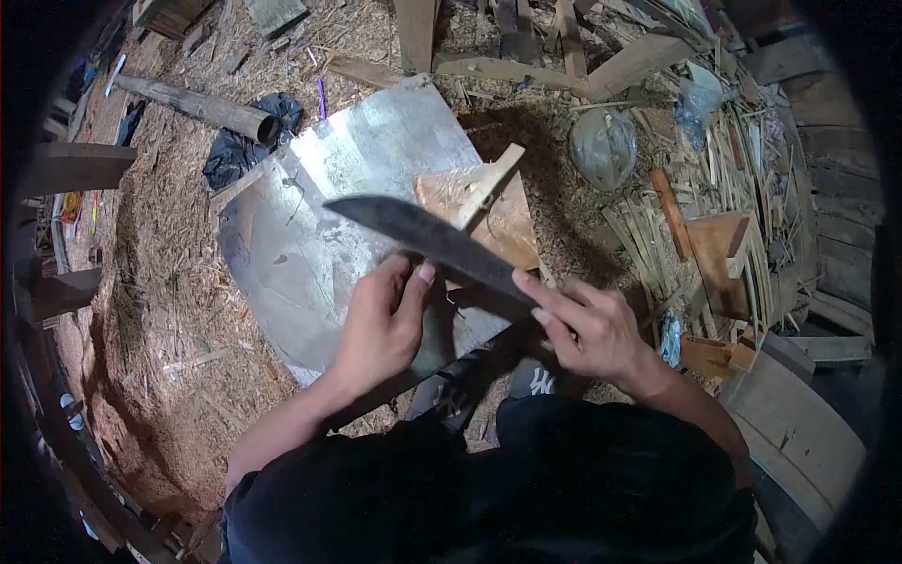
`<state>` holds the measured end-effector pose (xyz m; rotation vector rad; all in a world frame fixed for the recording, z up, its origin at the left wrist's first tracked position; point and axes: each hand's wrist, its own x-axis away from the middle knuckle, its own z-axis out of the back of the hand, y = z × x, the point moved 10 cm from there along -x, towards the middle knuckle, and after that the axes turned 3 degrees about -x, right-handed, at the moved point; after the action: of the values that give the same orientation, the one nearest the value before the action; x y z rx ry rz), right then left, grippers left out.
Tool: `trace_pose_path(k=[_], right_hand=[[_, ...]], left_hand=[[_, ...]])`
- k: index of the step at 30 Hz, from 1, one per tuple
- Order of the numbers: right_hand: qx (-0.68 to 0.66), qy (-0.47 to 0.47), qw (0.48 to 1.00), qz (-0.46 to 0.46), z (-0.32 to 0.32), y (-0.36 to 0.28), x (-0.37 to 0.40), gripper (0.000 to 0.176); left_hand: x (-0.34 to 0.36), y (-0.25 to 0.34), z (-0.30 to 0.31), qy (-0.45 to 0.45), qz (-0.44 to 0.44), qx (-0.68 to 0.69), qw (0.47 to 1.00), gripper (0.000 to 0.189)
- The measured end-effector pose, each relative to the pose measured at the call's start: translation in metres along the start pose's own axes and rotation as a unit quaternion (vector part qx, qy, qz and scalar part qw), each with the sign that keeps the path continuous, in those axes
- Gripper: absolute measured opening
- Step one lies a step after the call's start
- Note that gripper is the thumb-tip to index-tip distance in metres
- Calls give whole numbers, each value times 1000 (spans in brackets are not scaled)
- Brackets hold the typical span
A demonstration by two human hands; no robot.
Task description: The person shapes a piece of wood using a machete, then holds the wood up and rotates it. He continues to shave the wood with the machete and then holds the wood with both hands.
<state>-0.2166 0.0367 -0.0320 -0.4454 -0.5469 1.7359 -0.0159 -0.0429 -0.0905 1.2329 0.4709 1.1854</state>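
A machete with a long dark blade crosses in front of me, its tip pointing up and left. My right hand is closed around its lower right end; the handle is mostly hidden by the fingers. Just beneath the blade's lower edge is my left hand, fingers curled and thumb raised close to the edge. Whether it touches the blade, or what its fingers hold, is hidden. Below the machete lie a grey metal sheet and a brown wooden board, with a pale wood strip on the board.
Wood shavings cover the floor. A round log or pipe and a black plastic bag lie at upper left. Clear plastic bag, thin wood strips and a wooden block are on the right. My shoes stand at the sheet's near edge.
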Motion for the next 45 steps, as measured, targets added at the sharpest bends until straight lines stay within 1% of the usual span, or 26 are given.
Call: trace_pose_path(k=[2,4,6,8,9,10,11,12,16,17,18,19,20,22,24,25,27,30,31,32,34,36,39,41,42,45], right_hand=[[-6,-20,999,39,-2,-9,3,56],[9,-37,999,-9,-10,10,5,53],[8,9,1000,12,-2,5,-1,51],[3,13,1000,10,-2,6,2,51],[24,-7,999,40,-9,3,3,51],[42,-28,996,69,-17,-2,4,52],[-7,-19,1000,-11,-9,17,1,50],[-7,-21,1000,-9,-11,14,-2,50],[-14,44,998,48,-6,8,-1,51],[21,30,997,68,-9,8,1,51],[52,14,995,84,-16,5,6,50],[11,64,996,59,-2,16,-4,49],[12,62,996,62,0,10,-6,49],[-6,43,999,7,1,6,-9,50],[6,-20,998,52,-7,-10,-2,49],[18,-16,999,31,-11,3,0,49],[19,33,999,12,1,19,-5,50],[5,65,997,41,-6,18,-4,53],[11,63,995,82,-3,3,-1,53],[11,66,994,82,0,5,-2,53],[8,23,1000,-18,-3,28,-3,51],[22,49,998,8,7,21,-7,50],[-47,63,997,1,7,24,-10,47],[-129,207,970,20,28,28,-6,44],[-131,204,970,21,24,32,-7,44],[-218,165,940,-204,1,99,-5,47]], left_hand=[[-1,-2,0,-5,16,17,1000,34],[-1,1,-1,-11,9,-27,1000,34],[-2,7,-1,1,9,15,1000,32],[1,11,-1,-13,27,-32,999,30],[6,22,-2,-7,-32,-25,999,31],[4,21,-2,-10,-31,-29,999,31],[1,13,-5,-26,10,2,1000,28],[-2,5,-9,-38,50,37,997,26],[3,-13,-14,-60,56,-12,997,21],[5,-7,-15,-22,-6,107,994,21],[5,0,-14,-25,-1,103,994,21],[3,5,-16,-48,42,107,992,20],[1,7,-19,-68,82,113,988,20],[1,3,-17,-72,79,71,992,22],[6,11,-7,-17,-6,-58,998,27],[3,13,-6,-21,-5,-62,998,27],[3,0,-20,-83,101,99,986,28],[0,1,-21,-87,74,76,991,28],[-1,0,-21,-87,70,76,991,28],[1,-10,-21,-85,95,83,988,28],[6,-11,-21,-86,127,89,984,29],[3,1,-20,-73,128,128,981,29],[0,-6,-20,-91,115,114,983,30],[0,-4,-17,-87,118,99,984,30],[1,-3,-17,-85,119,85,986,29],[0,3,-17,-83,115,83,986,29]])
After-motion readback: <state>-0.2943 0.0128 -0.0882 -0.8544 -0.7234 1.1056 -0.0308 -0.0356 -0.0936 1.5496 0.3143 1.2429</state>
